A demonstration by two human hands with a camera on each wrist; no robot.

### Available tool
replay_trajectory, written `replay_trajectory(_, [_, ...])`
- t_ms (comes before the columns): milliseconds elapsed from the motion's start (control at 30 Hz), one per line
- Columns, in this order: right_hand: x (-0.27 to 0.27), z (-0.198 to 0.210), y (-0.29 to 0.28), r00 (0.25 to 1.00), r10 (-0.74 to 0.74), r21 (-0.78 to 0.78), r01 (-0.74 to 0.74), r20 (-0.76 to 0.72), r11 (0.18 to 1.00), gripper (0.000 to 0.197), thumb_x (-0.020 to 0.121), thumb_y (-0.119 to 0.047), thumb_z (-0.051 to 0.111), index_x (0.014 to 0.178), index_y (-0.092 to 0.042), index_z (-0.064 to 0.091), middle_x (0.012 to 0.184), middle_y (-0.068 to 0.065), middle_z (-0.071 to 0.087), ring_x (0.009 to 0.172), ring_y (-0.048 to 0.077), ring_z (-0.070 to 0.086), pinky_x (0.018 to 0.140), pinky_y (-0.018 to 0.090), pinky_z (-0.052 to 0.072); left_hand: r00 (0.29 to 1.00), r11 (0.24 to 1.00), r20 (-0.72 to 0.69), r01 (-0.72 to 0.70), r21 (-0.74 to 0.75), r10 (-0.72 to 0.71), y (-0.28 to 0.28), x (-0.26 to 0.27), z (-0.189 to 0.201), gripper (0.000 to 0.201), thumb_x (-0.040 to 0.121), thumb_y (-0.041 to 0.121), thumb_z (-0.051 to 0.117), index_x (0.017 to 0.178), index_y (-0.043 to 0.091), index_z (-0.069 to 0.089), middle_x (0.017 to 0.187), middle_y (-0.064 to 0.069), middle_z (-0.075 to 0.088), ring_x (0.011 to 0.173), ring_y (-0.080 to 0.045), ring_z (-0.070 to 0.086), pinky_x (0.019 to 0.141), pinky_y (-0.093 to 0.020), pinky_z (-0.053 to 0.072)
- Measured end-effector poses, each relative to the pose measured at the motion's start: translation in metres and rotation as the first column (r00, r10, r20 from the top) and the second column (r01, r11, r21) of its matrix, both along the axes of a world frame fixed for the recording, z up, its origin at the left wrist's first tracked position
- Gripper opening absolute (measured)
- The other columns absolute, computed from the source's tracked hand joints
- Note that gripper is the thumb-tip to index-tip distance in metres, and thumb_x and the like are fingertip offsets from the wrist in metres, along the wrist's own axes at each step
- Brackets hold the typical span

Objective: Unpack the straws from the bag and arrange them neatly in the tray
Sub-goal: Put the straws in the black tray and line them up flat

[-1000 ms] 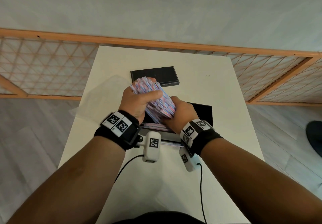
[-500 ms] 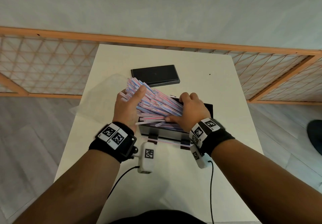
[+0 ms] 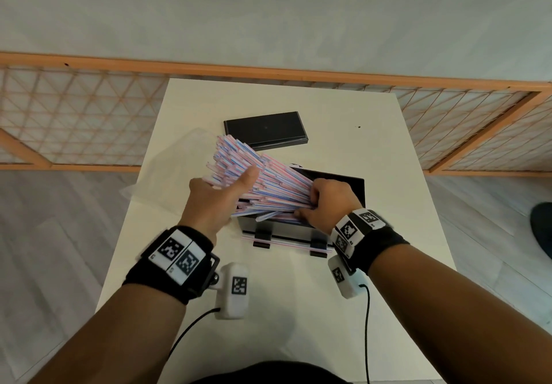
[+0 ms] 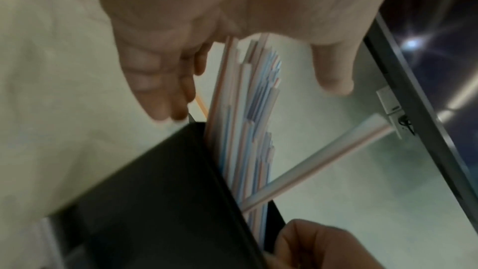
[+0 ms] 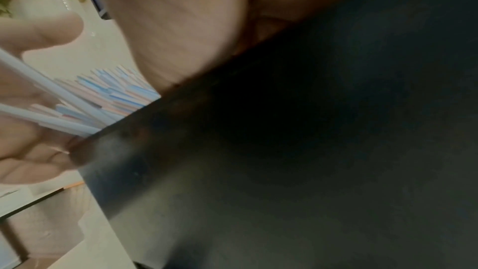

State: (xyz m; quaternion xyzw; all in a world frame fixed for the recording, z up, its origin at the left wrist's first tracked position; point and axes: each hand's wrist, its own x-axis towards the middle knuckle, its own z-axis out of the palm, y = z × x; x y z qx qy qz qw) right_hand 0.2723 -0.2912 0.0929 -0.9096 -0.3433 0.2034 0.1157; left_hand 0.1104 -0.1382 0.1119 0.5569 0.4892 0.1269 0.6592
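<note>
Nearest to the camera, a dark garment (image 3: 263, 373) is seen at the lower edge, and two cables (image 3: 366, 324) run from the white wrist units over the pale surface (image 3: 286, 309). On both black wristbands square black-and-white marker codes are printed; no readable words are found on them. A few loose straws (image 3: 286, 241) lie flat on the surface, just before the black tray (image 3: 280, 228) and its two front clips. Above the tray the bundle of straws (image 3: 268, 183), striped pink and blue, is held tilted, its right end down in the tray and its left end raised and fanned. The left hand (image 3: 215, 201) supports the raised end, the fingers extended under it and the thumb laid on top. The right hand (image 3: 331, 201) is curled around the low end, grasping the straws. Left of the bundle a clear plastic bag (image 3: 167, 171) lies flat. Further back a black lid (image 3: 265, 129) rests on the surface, then a wooden lattice screen (image 3: 74, 120)
</note>
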Motion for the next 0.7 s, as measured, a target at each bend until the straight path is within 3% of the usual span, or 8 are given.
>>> replay_trajectory(67, [-0.003,-0.001,0.005,1.000,0.008,-0.014,-0.008,-0.018,1.000,0.044,0.076,-0.050,0.075,0.060,-0.022,0.045,0.066,-0.005,0.053,0.067,0.016,0.054,0.058,0.025,0.041,0.998,0.999,-0.044,0.037,-0.019,-0.038,-0.004,-0.007,-0.003,0.109,0.037,0.089,0.077,0.119,0.019,0.063,0.107,-0.003,0.075,0.084,-0.020,0.072,0.062,-0.036,0.057])
replay_trajectory(167, [-0.010,-0.002,0.010,0.998,0.032,0.053,-0.029,-0.054,0.998,0.046,0.083,-0.052,0.067,0.055,-0.018,0.055,0.058,-0.005,0.053,0.058,0.012,0.051,0.054,0.023,0.037,0.998,0.996,-0.049,0.026,-0.089,-0.031,-0.012,-0.011,0.008,0.067,0.068,0.082,0.064,0.099,0.023,0.072,0.090,-0.010,0.073,0.063,-0.027,0.064,0.064,-0.039,0.059])
replay_trajectory(267, [-0.017,-0.001,0.014,0.993,0.083,0.149,-0.070,-0.082,0.986,0.031,0.089,-0.040,0.064,0.067,-0.018,0.067,0.063,-0.003,0.062,0.061,0.013,0.058,0.057,0.023,0.045,0.996,0.993,-0.074,0.047,-0.107,-0.056,-0.012,-0.009,0.019,0.061,0.083,0.076,0.054,0.097,0.019,0.071,0.087,-0.012,0.073,0.063,-0.031,0.066,0.065,-0.040,0.060])
replay_trajectory(333, [-0.022,0.002,0.015,0.988,0.110,0.203,-0.086,-0.112,0.975,0.011,0.085,-0.023,0.065,0.077,-0.021,0.072,0.072,-0.005,0.068,0.070,0.014,0.062,0.066,0.024,0.050,0.994,0.996,-0.086,0.069,-0.059,-0.074,-0.012,-0.008,0.024,0.063,0.081,0.075,0.060,0.095,0.014,0.070,0.086,-0.014,0.073,0.064,-0.032,0.069,0.068,-0.043,0.062])
replay_trajectory(400, [-0.027,0.005,0.014,0.978,0.145,0.234,-0.108,-0.149,0.966,0.017,0.077,-0.012,0.064,0.086,-0.022,0.074,0.083,-0.007,0.071,0.079,0.014,0.065,0.073,0.025,0.054,0.990,0.994,-0.090,0.111,0.002,-0.110,-0.014,-0.007,0.025,0.054,0.073,0.071,0.072,0.088,0.019,0.074,0.085,-0.011,0.076,0.066,-0.031,0.072,0.071,-0.046,0.064])
replay_trajectory(500, [-0.033,0.010,0.010,0.957,0.232,0.255,-0.183,-0.176,0.950,0.023,0.071,-0.017,0.071,0.092,-0.023,0.073,0.088,-0.008,0.069,0.081,0.013,0.065,0.075,0.028,0.056,0.978,0.977,-0.065,0.202,0.071,-0.198,-0.022,-0.009,0.023,0.033,0.069,0.059,0.082,0.087,0.030,0.078,0.085,-0.006,0.077,0.072,-0.028,0.073,0.074,-0.046,0.064])
replay_trajectory(600, [-0.039,0.009,0.009,0.949,0.278,0.310,-0.221,-0.151,0.924,0.020,0.071,-0.024,0.074,0.090,-0.023,0.072,0.085,-0.007,0.067,0.077,0.013,0.064,0.069,0.030,0.056,0.958,0.951,-0.098,0.282,0.130,-0.271,-0.027,-0.012,0.019,0.049,0.053,0.060,0.083,0.088,0.025,0.079,0.076,-0.005,0.073,0.064,-0.017,0.064,0.070,-0.040,0.059])
replay_trajectory(700, [-0.043,0.006,0.011,0.957,0.262,0.334,-0.208,-0.125,0.919,0.024,0.071,-0.025,0.078,0.093,-0.018,0.072,0.089,-0.002,0.067,0.078,0.016,0.063,0.071,0.028,0.053,0.892,0.843,-0.343,0.410,0.348,-0.293,-0.031,-0.011,0.017,0.052,0.054,0.062,0.080,0.094,0.030,0.074,0.085,0.013,0.071,0.079,-0.008,0.066,0.071,-0.025,0.053])
